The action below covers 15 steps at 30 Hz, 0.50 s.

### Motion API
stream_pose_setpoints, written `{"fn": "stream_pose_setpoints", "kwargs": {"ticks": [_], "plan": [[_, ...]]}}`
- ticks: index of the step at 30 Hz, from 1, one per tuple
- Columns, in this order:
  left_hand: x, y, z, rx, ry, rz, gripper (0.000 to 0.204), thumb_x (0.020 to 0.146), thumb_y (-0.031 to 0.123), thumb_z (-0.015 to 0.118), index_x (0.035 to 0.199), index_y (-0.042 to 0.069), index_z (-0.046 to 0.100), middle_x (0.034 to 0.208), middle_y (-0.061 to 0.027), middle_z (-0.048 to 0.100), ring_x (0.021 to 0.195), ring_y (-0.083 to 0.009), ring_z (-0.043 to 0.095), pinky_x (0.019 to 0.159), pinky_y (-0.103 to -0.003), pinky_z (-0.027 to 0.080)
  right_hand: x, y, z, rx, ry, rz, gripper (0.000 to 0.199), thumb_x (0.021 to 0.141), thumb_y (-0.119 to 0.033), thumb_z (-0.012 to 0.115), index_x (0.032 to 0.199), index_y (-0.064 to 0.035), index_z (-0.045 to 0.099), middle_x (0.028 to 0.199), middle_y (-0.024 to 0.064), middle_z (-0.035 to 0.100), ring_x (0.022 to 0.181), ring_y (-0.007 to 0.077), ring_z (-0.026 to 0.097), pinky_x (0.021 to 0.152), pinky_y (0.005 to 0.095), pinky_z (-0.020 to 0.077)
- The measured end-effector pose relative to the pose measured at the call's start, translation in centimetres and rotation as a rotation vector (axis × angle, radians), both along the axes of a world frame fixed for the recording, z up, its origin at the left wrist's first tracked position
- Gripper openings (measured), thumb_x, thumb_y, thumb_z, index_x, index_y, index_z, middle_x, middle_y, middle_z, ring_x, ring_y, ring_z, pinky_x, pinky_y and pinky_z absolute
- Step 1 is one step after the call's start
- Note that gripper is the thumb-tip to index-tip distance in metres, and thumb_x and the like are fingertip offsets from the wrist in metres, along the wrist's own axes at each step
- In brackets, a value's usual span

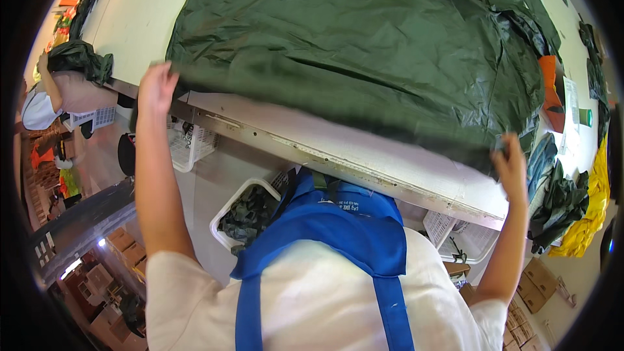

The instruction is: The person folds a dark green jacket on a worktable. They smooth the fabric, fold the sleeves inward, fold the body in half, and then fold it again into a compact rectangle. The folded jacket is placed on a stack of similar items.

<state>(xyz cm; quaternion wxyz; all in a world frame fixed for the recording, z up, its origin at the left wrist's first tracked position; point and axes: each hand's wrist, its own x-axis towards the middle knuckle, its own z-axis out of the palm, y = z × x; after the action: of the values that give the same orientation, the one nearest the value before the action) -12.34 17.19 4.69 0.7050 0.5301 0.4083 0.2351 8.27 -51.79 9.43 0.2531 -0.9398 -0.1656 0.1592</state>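
A large sheet-like piece of dark green, shiny fabric (364, 39), creased all over, is spread across the white table (390, 162). My left hand (157, 88) is closed at its near left corner, just past the table's front edge. At the near right corner my right hand (510, 159) pinches the fabric. Between my hands the near edge of the cloth is blurred and slightly lifted off the table top. More dark green fabric (520, 13) lies bunched at the far right of the sheet.
White plastic baskets stand under the table, one basket (224, 211) holding dark cloth scraps. Right of the sheet lie an orange piece (552, 91), white paper (572, 117), dark green cloth (562, 201) and yellow cloth (591, 201). At far left another person (42, 107) handles dark green cloth (81, 62).
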Motion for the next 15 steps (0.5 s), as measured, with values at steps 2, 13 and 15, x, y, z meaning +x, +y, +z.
{"fn": "stream_pose_setpoints", "kwargs": {"ticks": [2,13,15], "plan": [[4.4,3.8,-1.0,0.066,0.059,-0.142,0.012,0.083,0.003,0.061,0.077,0.006,0.051,0.077,-0.0047,0.056,0.076,-0.0161,0.059,0.080,-0.035,0.055,6.2,3.0,-1.2,-0.032,-0.048,0.038,0.027,0.087,-0.012,0.057,0.112,-0.0054,0.050,0.073,0.0105,0.053,0.068,0.0172,0.053,0.064,0.0298,0.0428],[19.1,-23.9,-7.3,1.593,0.551,-1.038,0.054,0.090,0.047,0.048,0.141,0.033,0.036,0.151,-0.0049,0.027,0.139,-0.0347,0.020,0.110,-0.059,0.012,12.4,4.1,-11.9,-0.374,-0.372,-0.196,0.041,0.094,-0.040,0.046,0.123,-0.0128,0.052,0.109,0.0161,0.063,0.103,0.0351,0.057,0.083,0.0462,0.0453],[18.4,-23.7,-8.2,1.614,0.673,-1.033,0.056,0.091,0.049,0.047,0.143,0.034,0.032,0.152,-0.0037,0.025,0.140,-0.0335,0.017,0.110,-0.059,0.009,10.3,0.8,-11.8,-0.360,-0.509,-0.205,0.040,0.095,-0.039,0.046,0.122,-0.0103,0.052,0.111,0.0119,0.062,0.104,0.0312,0.057,0.087,0.0451,0.0427]]}}
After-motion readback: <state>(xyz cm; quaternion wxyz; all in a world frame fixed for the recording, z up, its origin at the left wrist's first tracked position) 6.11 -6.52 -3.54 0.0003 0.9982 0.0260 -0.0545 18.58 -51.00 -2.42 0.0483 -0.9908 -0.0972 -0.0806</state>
